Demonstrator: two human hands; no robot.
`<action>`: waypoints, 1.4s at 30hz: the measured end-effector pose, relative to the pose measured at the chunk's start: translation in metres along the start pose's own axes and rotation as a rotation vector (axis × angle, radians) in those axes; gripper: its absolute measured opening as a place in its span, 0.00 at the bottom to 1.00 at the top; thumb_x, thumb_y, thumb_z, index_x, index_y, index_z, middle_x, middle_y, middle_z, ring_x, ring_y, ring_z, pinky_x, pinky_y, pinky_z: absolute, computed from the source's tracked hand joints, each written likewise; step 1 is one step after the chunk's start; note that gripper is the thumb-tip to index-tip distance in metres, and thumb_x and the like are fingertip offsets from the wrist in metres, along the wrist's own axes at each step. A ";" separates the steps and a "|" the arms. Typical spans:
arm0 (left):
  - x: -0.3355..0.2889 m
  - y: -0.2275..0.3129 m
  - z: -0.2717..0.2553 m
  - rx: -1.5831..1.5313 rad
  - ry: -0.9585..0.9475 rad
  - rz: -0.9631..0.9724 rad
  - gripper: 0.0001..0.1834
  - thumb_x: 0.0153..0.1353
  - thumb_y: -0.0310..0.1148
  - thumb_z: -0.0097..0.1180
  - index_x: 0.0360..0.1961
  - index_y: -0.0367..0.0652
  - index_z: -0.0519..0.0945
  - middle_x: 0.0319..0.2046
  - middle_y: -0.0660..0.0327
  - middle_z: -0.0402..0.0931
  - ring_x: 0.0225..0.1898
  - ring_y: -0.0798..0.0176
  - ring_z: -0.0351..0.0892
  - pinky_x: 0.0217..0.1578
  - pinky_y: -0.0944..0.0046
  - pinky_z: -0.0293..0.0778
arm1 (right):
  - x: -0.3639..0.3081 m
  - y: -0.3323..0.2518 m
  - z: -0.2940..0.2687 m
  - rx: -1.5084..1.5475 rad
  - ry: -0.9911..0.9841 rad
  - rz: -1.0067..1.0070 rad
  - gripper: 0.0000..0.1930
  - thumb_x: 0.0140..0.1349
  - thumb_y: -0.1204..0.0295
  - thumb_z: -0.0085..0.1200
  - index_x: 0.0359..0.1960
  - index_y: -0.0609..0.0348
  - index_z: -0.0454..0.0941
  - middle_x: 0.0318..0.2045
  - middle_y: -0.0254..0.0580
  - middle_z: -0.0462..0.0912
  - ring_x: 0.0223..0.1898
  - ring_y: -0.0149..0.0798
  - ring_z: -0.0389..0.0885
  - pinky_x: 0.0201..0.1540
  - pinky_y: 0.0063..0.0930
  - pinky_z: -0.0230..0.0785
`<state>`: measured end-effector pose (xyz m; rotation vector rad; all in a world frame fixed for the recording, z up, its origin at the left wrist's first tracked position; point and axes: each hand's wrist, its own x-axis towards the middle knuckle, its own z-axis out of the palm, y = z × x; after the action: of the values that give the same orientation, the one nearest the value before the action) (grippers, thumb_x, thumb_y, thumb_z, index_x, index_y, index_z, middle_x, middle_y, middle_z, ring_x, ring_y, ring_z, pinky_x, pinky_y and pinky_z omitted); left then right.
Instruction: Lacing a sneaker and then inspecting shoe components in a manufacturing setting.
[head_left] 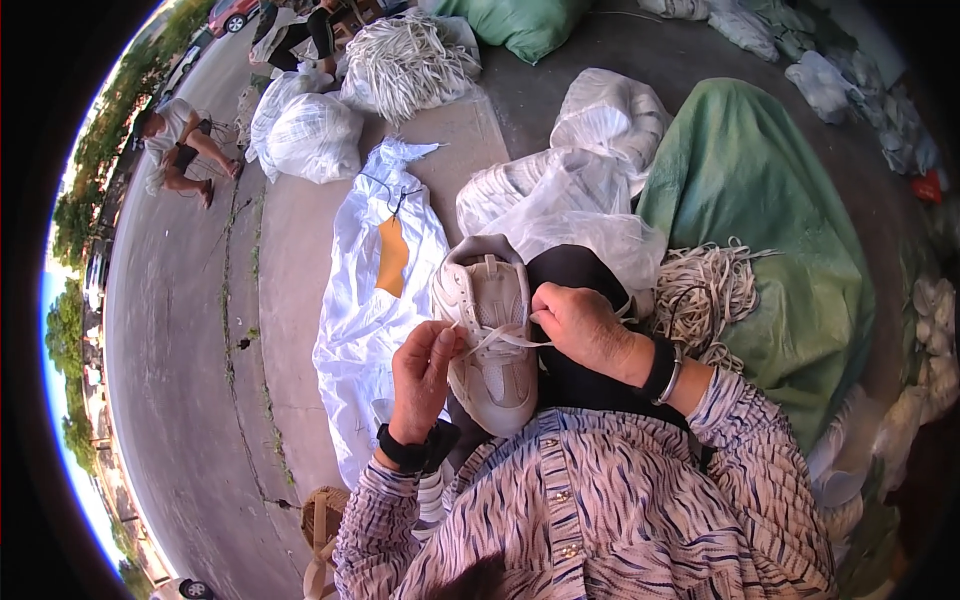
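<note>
A beige and white sneaker (pixel 492 385) rests on my lap, its toe toward me and its heel opening away. A flat pale shoelace (pixel 505 338) crosses the front of its tongue, threaded only near the toe end. On the shoe's left side, my left hand (pixel 422 375) pinches one stretch of the lace between thumb and finger. My right hand (pixel 590 325) is closed on the other stretch at the shoe's right side, and a loose end sticks out past its knuckles. The eyelets nearer the heel look unlaced.
A heap of loose laces (pixel 705 295) lies on a green sack (pixel 770 190) at my right. Clear plastic bags (pixel 590 190) of pale goods stand ahead. A white sack (pixel 365 330) with an orange tag lies at my left. Farther off, a person (pixel 180 145) sits by more bags.
</note>
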<state>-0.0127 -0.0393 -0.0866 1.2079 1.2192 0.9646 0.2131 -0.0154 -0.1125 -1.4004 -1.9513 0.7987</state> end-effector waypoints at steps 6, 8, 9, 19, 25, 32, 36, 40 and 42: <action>0.003 -0.005 -0.007 0.023 -0.119 -0.121 0.13 0.66 0.36 0.49 0.32 0.35 0.79 0.24 0.67 0.75 0.27 0.76 0.69 0.31 0.75 0.68 | 0.003 -0.010 -0.004 -0.089 -0.059 -0.100 0.03 0.56 0.76 0.51 0.29 0.63 0.72 0.22 0.49 0.78 0.22 0.44 0.80 0.22 0.32 0.71; 0.006 -0.007 -0.009 0.043 -0.158 -0.149 0.13 0.65 0.36 0.49 0.33 0.35 0.78 0.25 0.67 0.75 0.26 0.76 0.68 0.30 0.75 0.67 | 0.003 -0.009 -0.012 0.431 -0.292 0.374 0.04 0.58 0.78 0.47 0.33 0.66 0.72 0.21 0.38 0.77 0.17 0.27 0.76 0.16 0.20 0.67; 0.008 -0.008 -0.009 0.052 -0.170 -0.140 0.14 0.65 0.37 0.49 0.32 0.36 0.78 0.25 0.67 0.75 0.25 0.76 0.67 0.28 0.75 0.66 | 0.003 -0.009 -0.016 0.501 -0.345 0.362 0.04 0.58 0.78 0.47 0.33 0.66 0.72 0.21 0.38 0.78 0.16 0.27 0.76 0.16 0.19 0.67; 0.016 0.003 -0.001 -0.046 -0.083 -0.213 0.14 0.63 0.39 0.52 0.31 0.38 0.78 0.24 0.68 0.73 0.24 0.77 0.65 0.26 0.75 0.64 | 0.002 -0.009 -0.018 0.434 -0.337 0.365 0.05 0.59 0.79 0.46 0.33 0.66 0.73 0.22 0.38 0.78 0.18 0.25 0.75 0.18 0.19 0.67; 0.024 0.028 0.009 1.201 -0.069 0.487 0.05 0.52 0.32 0.54 0.22 0.44 0.74 0.23 0.61 0.73 0.31 0.54 0.75 0.31 0.54 0.69 | 0.004 -0.007 -0.024 -0.283 -0.204 -0.238 0.03 0.52 0.77 0.52 0.29 0.61 0.75 0.26 0.38 0.73 0.28 0.36 0.77 0.30 0.27 0.69; 0.046 0.078 0.004 1.364 -0.344 0.757 0.20 0.43 0.32 0.64 0.41 0.43 0.76 0.48 0.60 0.67 0.52 0.55 0.66 0.51 0.56 0.65 | 0.024 -0.006 -0.037 -0.437 -0.015 -0.766 0.07 0.47 0.72 0.53 0.30 0.53 0.72 0.33 0.36 0.69 0.36 0.36 0.72 0.35 0.28 0.65; 0.069 0.093 0.007 1.313 -0.763 0.674 0.17 0.46 0.28 0.61 0.40 0.42 0.77 0.44 0.59 0.72 0.51 0.53 0.71 0.48 0.56 0.70 | 0.035 -0.006 -0.040 -0.616 -0.285 -0.819 0.04 0.50 0.71 0.52 0.27 0.53 0.74 0.32 0.35 0.72 0.38 0.35 0.73 0.35 0.27 0.68; 0.076 0.090 0.005 1.408 -0.941 0.597 0.16 0.46 0.33 0.63 0.37 0.42 0.78 0.35 0.60 0.77 0.48 0.52 0.74 0.46 0.56 0.73 | 0.044 -0.005 -0.031 -0.546 -0.328 -0.793 0.02 0.49 0.76 0.50 0.23 0.62 0.74 0.27 0.45 0.76 0.32 0.43 0.80 0.34 0.30 0.73; 0.075 0.079 0.006 1.386 -0.891 0.511 0.14 0.47 0.33 0.61 0.38 0.43 0.78 0.38 0.60 0.77 0.48 0.51 0.74 0.47 0.56 0.73 | 0.046 -0.002 -0.029 -0.401 -0.350 -0.759 0.04 0.49 0.76 0.51 0.23 0.64 0.74 0.26 0.48 0.76 0.31 0.46 0.80 0.33 0.32 0.73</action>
<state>0.0094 0.0441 -0.0208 2.7057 0.7225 -0.3584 0.2213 0.0319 -0.0868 -0.6028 -2.7527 0.3043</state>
